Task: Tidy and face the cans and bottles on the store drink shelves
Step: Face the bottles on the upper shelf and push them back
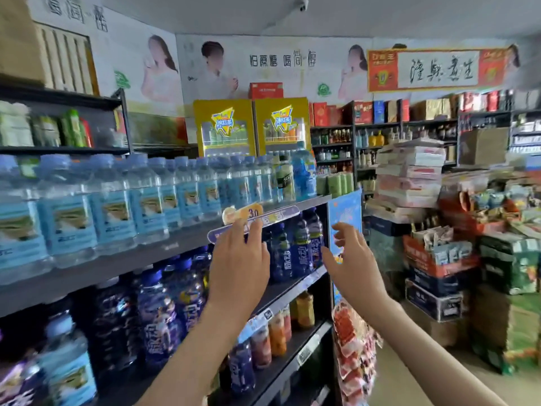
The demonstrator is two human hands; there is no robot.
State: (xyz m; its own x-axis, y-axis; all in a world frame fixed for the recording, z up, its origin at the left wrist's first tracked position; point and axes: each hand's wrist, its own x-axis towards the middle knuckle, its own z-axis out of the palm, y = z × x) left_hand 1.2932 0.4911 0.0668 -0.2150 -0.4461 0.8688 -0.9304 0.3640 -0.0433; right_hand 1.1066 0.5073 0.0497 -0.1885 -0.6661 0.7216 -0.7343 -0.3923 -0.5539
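Several clear water bottles with light-blue labels (152, 206) line the upper drink shelf (123, 259). Dark blue sports-drink bottles (298, 247) stand on the shelf below, near its right end. My left hand (238, 259) is raised in front of the upper shelf's price strip (263, 219), fingers straight, holding nothing. My right hand (351, 256) hovers just right of the dark blue bottles, fingers loosely spread, empty. Neither hand touches a bottle.
More blue bottles (164, 312) and orange drink bottles (275, 332) fill the lower shelves. A blue poster (345, 218) hangs on the shelf end. Stacked boxes (409, 177) and crates (436, 291) crowd the floor to the right. Two yellow drink coolers (251, 127) stand behind.
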